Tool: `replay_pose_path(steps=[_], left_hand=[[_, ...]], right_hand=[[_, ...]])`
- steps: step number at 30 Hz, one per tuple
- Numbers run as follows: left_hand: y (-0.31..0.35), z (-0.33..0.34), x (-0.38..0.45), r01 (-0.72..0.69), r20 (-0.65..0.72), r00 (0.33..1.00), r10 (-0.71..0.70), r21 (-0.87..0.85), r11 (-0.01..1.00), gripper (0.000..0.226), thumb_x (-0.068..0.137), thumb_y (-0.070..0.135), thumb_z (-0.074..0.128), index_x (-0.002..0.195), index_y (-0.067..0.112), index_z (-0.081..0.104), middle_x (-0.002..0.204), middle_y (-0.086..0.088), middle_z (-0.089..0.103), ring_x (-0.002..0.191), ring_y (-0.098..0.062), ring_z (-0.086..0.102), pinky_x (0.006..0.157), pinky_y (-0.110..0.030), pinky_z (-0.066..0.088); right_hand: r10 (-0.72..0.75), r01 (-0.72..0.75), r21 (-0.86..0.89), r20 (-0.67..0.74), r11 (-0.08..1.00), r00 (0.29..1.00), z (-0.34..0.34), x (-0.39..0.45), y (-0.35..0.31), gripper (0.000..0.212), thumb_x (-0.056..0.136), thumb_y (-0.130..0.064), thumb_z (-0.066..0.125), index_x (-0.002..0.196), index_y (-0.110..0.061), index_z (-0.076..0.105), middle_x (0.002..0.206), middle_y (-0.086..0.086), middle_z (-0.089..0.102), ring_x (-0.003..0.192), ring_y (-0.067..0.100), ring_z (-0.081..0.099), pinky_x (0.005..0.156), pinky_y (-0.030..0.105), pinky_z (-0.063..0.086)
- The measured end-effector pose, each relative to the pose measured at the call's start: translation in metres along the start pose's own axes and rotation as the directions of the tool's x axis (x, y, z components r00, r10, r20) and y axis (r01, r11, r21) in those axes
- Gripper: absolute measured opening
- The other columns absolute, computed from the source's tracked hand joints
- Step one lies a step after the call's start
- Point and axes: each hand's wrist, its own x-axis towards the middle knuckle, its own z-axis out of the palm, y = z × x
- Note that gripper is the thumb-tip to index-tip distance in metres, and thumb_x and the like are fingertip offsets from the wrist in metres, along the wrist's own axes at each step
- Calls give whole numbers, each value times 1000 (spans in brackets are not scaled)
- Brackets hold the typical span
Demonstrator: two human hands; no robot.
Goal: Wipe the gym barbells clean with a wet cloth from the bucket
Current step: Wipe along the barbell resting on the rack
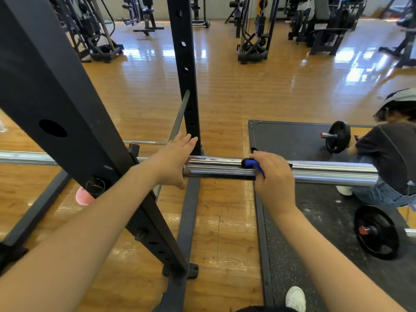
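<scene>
A chrome barbell (326, 171) lies across the black squat rack (67, 109) at waist height, its thick sleeve pointing right. My left hand (173, 161) rests against the inner end of the sleeve, fingers straight and thumb underneath. My right hand (273, 176) grips a blue and black collar clamp (252, 164) that sits on the sleeve. No cloth shows in either hand. A pink bucket (83, 197) stands on the floor at lower left, mostly hidden behind the rack's slanted post.
Another person (391, 149) crouches on the black rubber mat (292, 136) at right beside a small black plate on a bar (337, 137). A second plate-loaded bar (376, 231) lies nearer. The rack's rear upright (183, 64) stands behind my left hand. Gym machines line the far wall.
</scene>
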Motion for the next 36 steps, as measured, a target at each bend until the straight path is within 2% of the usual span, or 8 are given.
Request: replay_pose_path(steps=[5, 9, 14, 17, 21, 29, 32, 36], left_hand=[[-3, 7, -3, 32, -94, 995, -29, 32, 999, 122, 75, 29, 76, 146, 11, -22, 154, -7, -26, 140, -25, -26, 117, -39, -4], [0, 25, -21, 87, -212, 972, -101, -73, 993, 120, 80, 39, 71, 144, 8, -25, 147, -1, -36, 140, -23, -28, 112, -34, -12], [10, 37, -12, 143, -390, 910, -140, -20, 990, 113, 78, 37, 73, 149, 6, -8, 158, -8, -10, 144, -26, -16, 113, -35, -11], [8, 34, -7, 130, -351, 928, -126, -15, 991, 111, 77, 33, 74, 150, 7, -5, 159, -7, -7, 144, -24, -16, 113, -33, -12], [3, 27, -3, 95, -258, 961, -97, -20, 995, 112, 76, 31, 76, 150, 9, -4, 159, -6, -6, 145, -23, -13, 116, -34, -5], [-3, 1, 4, 22, -30, 999, -25, -98, 995, 114, 74, 30, 78, 151, 11, -3, 159, -5, 2, 146, -20, -5, 116, -31, 6], [-5, 6, -2, 13, -163, 986, -18, -28, 1000, 112, 76, 42, 73, 151, 10, -4, 159, -4, -3, 146, -18, -7, 116, -34, 0], [-3, 40, -18, 66, -457, 889, -20, 84, 994, 112, 73, 54, 71, 150, 3, 6, 158, -11, 6, 146, -25, -1, 115, -36, -2]], right_hand=[[-101, 99, 81, 20, 992, 995, -13, -41, 4, 30, 83, -4, 47, 105, 1, 67, 115, 6, 62, 110, 22, 57, 102, 31, 42], [-30, 25, 126, 39, 992, 999, -32, -55, 1, 36, 81, -5, 41, 103, 2, 68, 112, 1, 58, 107, 19, 55, 105, 15, 34], [-13, 14, 85, -13, 996, 1000, -25, 2, 7, 33, 86, -8, 42, 105, 6, 66, 114, 16, 64, 112, 25, 54, 106, 25, 37], [-14, 14, -8, 38, 1000, 999, -9, 7, 6, 33, 86, -12, 44, 103, 3, 67, 107, 17, 68, 101, 31, 63, 90, 43, 51], [-63, 63, -31, -8, 998, 998, -7, -21, 2, 30, 85, -8, 46, 102, 2, 69, 107, 15, 69, 101, 29, 64, 94, 37, 47], [52, -55, 57, 43, 997, 998, -29, -17, -16, 29, 79, 0, 53, 103, 0, 70, 101, 12, 71, 94, 29, 67, 90, 35, 44], [52, -55, 69, 45, 996, 998, -24, 0, -16, 29, 79, 4, 55, 104, 1, 68, 105, 14, 69, 100, 29, 65, 93, 34, 44], [15, -16, 7, 78, 1000, 997, 0, 4, -17, 26, 83, 1, 55, 105, 2, 68, 109, 17, 68, 106, 35, 63, 92, 50, 50]])
